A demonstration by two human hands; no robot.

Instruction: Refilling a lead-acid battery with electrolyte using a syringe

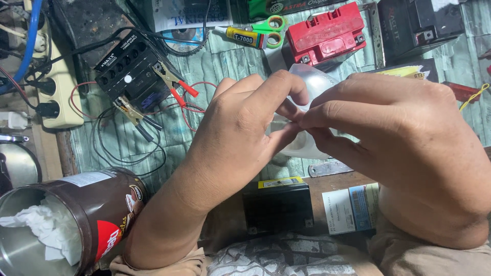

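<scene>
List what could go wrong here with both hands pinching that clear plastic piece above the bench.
The left hand and right hand grip the thin clear plastic only at the fingertips, so it may slip or tear. A dropped piece could land near the clamp leads on the black battery. The left forearm could nudge the open brown can.

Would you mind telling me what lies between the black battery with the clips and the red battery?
In the head view, between the black battery and the red battery lie green-handled scissors and a yellow glue tube on the bench.
</scene>
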